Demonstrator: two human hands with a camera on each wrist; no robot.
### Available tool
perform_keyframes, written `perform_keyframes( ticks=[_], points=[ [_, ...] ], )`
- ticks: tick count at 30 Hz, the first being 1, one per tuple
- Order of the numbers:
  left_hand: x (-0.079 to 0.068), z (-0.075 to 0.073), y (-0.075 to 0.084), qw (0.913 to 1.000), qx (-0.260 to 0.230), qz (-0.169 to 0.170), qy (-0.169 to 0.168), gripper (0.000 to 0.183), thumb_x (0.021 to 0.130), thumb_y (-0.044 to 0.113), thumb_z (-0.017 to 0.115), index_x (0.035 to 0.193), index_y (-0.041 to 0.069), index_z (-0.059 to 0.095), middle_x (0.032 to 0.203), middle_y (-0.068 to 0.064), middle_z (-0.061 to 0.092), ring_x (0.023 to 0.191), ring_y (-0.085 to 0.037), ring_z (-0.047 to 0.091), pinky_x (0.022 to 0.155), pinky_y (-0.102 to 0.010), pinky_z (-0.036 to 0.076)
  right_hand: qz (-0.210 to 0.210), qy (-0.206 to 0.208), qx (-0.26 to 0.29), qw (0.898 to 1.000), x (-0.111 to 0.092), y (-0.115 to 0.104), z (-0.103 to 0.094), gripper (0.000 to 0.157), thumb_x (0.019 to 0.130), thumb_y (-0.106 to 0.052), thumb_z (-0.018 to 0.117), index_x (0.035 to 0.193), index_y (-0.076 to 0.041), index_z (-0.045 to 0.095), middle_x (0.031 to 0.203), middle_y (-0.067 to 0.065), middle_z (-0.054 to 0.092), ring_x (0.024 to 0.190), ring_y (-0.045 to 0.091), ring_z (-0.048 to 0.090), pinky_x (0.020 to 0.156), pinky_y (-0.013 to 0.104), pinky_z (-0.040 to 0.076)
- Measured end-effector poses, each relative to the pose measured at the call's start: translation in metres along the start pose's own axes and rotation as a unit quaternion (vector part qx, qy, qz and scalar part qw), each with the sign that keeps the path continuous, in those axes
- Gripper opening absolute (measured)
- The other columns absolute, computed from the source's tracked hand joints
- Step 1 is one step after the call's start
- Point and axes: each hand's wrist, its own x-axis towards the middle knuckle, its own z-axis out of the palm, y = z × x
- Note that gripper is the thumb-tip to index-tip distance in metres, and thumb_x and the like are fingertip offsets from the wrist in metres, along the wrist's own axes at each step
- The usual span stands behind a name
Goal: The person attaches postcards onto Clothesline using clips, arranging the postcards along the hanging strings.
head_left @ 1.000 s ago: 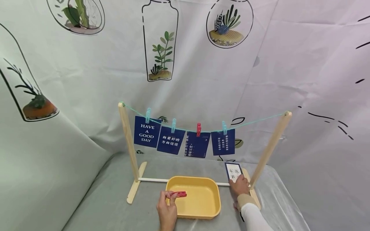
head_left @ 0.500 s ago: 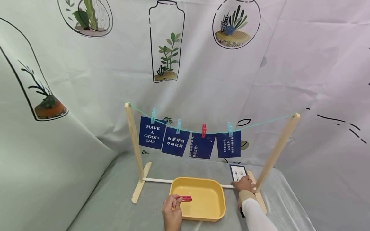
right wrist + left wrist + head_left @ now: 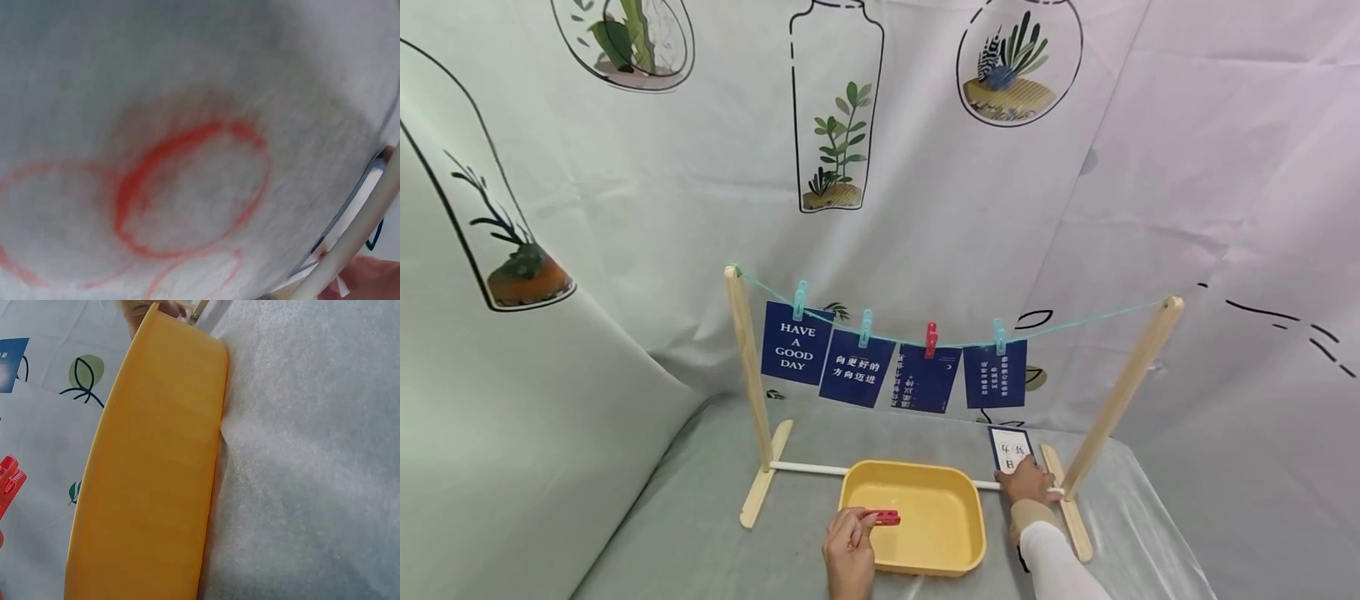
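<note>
My left hand (image 3: 850, 550) pinches a red clothespin (image 3: 883, 517) over the near left rim of the yellow tray. That clothespin (image 3: 9, 481) shows at the left edge in the left wrist view. At the right end of the rack, my right hand (image 3: 1028, 482) holds the near end of a blue-bordered white card (image 3: 1009, 446) lying on the cloth, thumb and fingers at its sides. In the right wrist view the rack's white rod (image 3: 353, 240) partly hides the card and hand. Blue cards, including one reading HAVE A GOOD DAY (image 3: 797, 343), hang clipped on a green string (image 3: 1075, 322).
A wooden rack bears the string between its left post (image 3: 749, 367) and right post (image 3: 1123, 392). Its white crossbar (image 3: 808, 468) runs low behind the yellow tray (image 3: 979, 533). Grey cloth (image 3: 677, 517) covers the table, before a printed curtain (image 3: 925, 233).
The right hand and the card under it have shifted slightly left, away from the right post. The left hand keeps its pinch on the clothespin. The head view has swung a little left.
</note>
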Motion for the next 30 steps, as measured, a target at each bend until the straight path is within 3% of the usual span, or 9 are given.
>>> perform_keyframes(
  ticks=[5, 12, 15, 20, 25, 30],
  points=[
    [0.0010, -0.0015, 0.0014, 0.9999, -0.006, -0.011, -0.005, 0.046, 0.071, 0.002, 0.073, 0.057, 0.012, 0.030, 0.075, 0.009, 0.060, 0.078, -0.010, 0.057, 0.073, -0.021, 0.042, 0.027, -0.013, 0.015, 0.999, 0.0010, 0.0000, -0.0002, 0.094, 0.067, -0.042, 0.075, 0.125, 0.011, 0.023, 0.119, 0.046, 0.024, 0.114, 0.059, 0.021, 0.090, 0.073, 0.012],
    [0.0023, 0.0028, -0.0033, 0.9967, -0.048, 0.062, 0.022, 0.049, 0.067, -0.004, 0.074, 0.056, 0.009, 0.028, 0.073, 0.006, 0.060, 0.073, -0.012, 0.057, 0.074, -0.021, 0.038, 0.056, -0.026, 0.032, 0.998, -0.0038, -0.0044, -0.0060, 0.094, 0.068, -0.040, 0.074, 0.125, 0.013, 0.022, 0.119, 0.045, 0.024, 0.115, 0.057, 0.023, 0.093, 0.070, 0.016],
    [0.0019, 0.0049, -0.0041, 0.9952, -0.054, 0.076, 0.030, 0.050, 0.065, -0.006, 0.074, 0.056, 0.008, 0.028, 0.073, 0.006, 0.060, 0.072, -0.012, 0.057, 0.074, -0.021, 0.038, 0.066, -0.034, 0.043, 0.996, -0.0049, -0.0047, -0.0075, 0.096, 0.069, -0.039, 0.074, 0.127, 0.015, 0.019, 0.120, 0.044, 0.024, 0.116, 0.056, 0.022, 0.094, 0.067, 0.016],
    [0.0012, 0.0033, -0.0023, 0.9971, -0.045, 0.056, 0.024, 0.049, 0.067, -0.003, 0.074, 0.056, 0.010, 0.028, 0.073, 0.007, 0.059, 0.074, -0.011, 0.057, 0.074, -0.021, 0.039, 0.056, -0.036, 0.025, 0.997, -0.0034, -0.0050, -0.0082, 0.094, 0.069, -0.039, 0.074, 0.126, 0.016, 0.022, 0.121, 0.041, 0.030, 0.115, 0.055, 0.028, 0.093, 0.067, 0.019],
    [0.0007, 0.0002, -0.0031, 0.9990, -0.023, 0.033, 0.019, 0.049, 0.068, -0.002, 0.074, 0.057, 0.011, 0.028, 0.075, 0.007, 0.059, 0.075, -0.011, 0.055, 0.073, -0.020, 0.040, 0.053, -0.028, 0.042, 0.997, -0.0014, -0.0030, -0.0069, 0.092, 0.066, -0.035, 0.075, 0.124, 0.015, 0.025, 0.121, 0.039, 0.030, 0.114, 0.055, 0.028, 0.091, 0.069, 0.018],
    [0.0052, -0.0004, -0.0041, 0.9974, -0.025, 0.058, 0.036, 0.049, 0.066, -0.004, 0.074, 0.057, 0.010, 0.028, 0.073, 0.004, 0.059, 0.071, -0.014, 0.053, 0.071, -0.021, 0.037, 0.008, 0.023, 0.070, 0.997, -0.0022, 0.0001, -0.0033, 0.094, 0.063, -0.031, 0.075, 0.129, 0.009, 0.023, 0.121, 0.037, 0.028, 0.111, 0.056, 0.029, 0.088, 0.071, 0.016]
  ],
)
